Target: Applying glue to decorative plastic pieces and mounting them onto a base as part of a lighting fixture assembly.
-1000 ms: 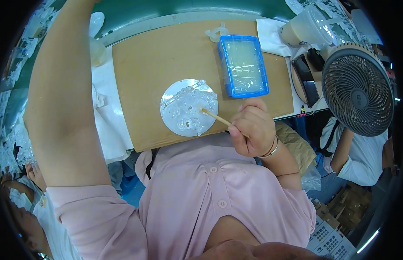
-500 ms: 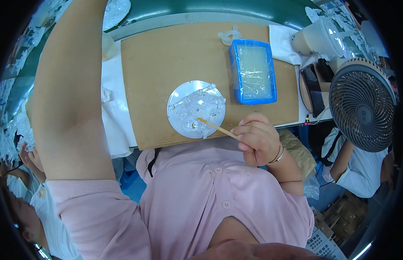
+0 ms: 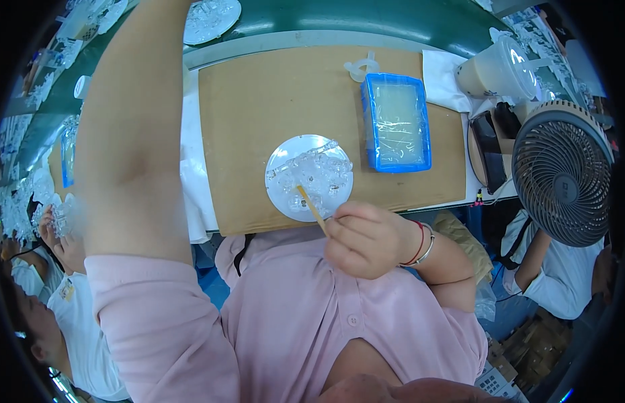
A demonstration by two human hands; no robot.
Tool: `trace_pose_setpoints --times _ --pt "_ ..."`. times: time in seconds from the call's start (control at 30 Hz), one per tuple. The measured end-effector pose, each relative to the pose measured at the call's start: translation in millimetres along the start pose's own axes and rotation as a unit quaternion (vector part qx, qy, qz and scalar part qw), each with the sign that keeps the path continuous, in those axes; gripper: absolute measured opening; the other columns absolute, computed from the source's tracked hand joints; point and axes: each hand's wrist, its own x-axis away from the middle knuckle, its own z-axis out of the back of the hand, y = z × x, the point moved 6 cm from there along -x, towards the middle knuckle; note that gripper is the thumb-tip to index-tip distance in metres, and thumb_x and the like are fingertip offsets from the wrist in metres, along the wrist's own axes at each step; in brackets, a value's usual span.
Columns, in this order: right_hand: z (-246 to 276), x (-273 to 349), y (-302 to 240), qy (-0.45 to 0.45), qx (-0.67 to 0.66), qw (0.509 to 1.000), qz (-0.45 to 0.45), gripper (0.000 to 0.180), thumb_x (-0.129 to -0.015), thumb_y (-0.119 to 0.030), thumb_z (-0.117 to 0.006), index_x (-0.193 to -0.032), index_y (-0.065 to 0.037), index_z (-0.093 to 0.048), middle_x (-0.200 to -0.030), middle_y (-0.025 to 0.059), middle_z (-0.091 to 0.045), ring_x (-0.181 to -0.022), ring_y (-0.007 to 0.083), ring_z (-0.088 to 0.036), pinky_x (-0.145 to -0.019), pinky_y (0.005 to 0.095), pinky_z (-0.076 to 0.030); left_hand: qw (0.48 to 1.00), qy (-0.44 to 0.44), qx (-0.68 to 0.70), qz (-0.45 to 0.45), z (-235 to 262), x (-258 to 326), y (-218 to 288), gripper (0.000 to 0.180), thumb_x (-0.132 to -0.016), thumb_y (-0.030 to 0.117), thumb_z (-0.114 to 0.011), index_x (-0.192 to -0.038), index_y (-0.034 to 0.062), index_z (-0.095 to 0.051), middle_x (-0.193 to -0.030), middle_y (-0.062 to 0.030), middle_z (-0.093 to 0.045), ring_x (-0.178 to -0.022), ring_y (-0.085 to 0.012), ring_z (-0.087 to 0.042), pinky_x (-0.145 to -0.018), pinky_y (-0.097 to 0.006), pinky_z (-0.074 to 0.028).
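Observation:
My right hand, fingers closed, grips a thin wooden stick. The stick's tip touches or hovers just over several clear plastic pieces heaped on a round white plate; contact is hard to tell. That plate lies at the front of a brown board. My left arm reaches far forward past the top edge, so its hand is out of the picture.
Right of the plate stands a blue-rimmed box holding a pale block under clear film. Beyond are a translucent plastic piece, a lidded cup, dark glasses and a fan. Another plate sits far left. People work on both sides.
My right hand has moved left and slightly down, and the stick now points more steeply up at the pieces. The whole view has shifted a little; more of the far plate shows.

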Motion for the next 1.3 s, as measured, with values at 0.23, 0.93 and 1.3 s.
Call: trace_pose_setpoints --times 0.23,0.93,1.3 --pt "0.6 -14.4 3.9 0.001 0.033 0.999 -0.038 0.017 -0.072 -0.004 -0.066 -0.085 0.001 -0.055 -0.083 0.0147 -0.062 -0.068 0.0236 -0.059 -0.073 0.0373 -0.051 0.824 -0.054 -0.483 0.291 -20.0 -36.1 -25.9 0.016 -0.075 0.015 -0.069 -0.088 0.0062 -0.074 -0.095 -0.0174 -0.069 -0.091 -0.0329 -0.066 -0.079 -0.041 -0.053" --pt "-0.3 -15.3 24.0 0.042 -0.052 0.977 -0.202 0.009 -0.083 0.001 -0.062 -0.090 -0.002 -0.057 -0.079 0.0099 -0.061 -0.069 0.0283 -0.057 -0.066 0.0350 -0.047 0.972 0.107 -0.086 0.191 -182.4 110.3 238.5 0.025 -0.088 0.018 -0.061 -0.109 0.0036 -0.058 -0.087 -0.0154 -0.066 -0.076 -0.0346 -0.063 -0.067 -0.042 -0.050" --pt "-28.7 -25.0 -13.8 -0.103 0.137 0.985 0.019 0.023 -0.065 0.000 -0.066 -0.085 -0.006 -0.056 -0.086 0.0086 -0.061 -0.073 0.0268 -0.059 -0.074 0.0367 -0.049 0.929 0.350 0.001 0.118 -214.5 127.8 214.3 0.015 -0.084 0.014 -0.065 -0.097 0.0076 -0.063 -0.082 -0.0114 -0.067 -0.074 -0.0308 -0.065 -0.063 -0.041 -0.051"
